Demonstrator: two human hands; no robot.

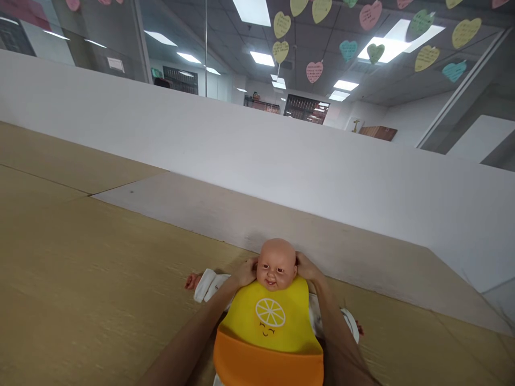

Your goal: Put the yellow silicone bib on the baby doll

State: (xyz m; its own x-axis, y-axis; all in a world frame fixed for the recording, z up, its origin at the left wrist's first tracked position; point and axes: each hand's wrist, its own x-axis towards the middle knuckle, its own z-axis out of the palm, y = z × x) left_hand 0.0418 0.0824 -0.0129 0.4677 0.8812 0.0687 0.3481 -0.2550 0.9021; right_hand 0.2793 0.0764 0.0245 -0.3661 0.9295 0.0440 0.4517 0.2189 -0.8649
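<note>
A baby doll [277,262] lies on its back, head toward the wall, arms spread out in white sleeves [207,285]. On its chest lies a yellow bib [249,316] with a white citrus slice, a smiling face and an orange pocket [269,360] at the bottom. My left hand [246,272] reaches in beside the doll's head at the neck, on the left of the picture. From the other side, my right hand [306,266] does the same. The fingers of both hands go out of sight behind the head and neck, as do the bib's neck ends.
The doll rests on a tan wood-look surface [100,268]. Behind it, a pale strip [241,209] meets a low white wall [249,150]. Above the wall stands a glass window [233,64] with several heart-shaped notes [314,71] stuck on it.
</note>
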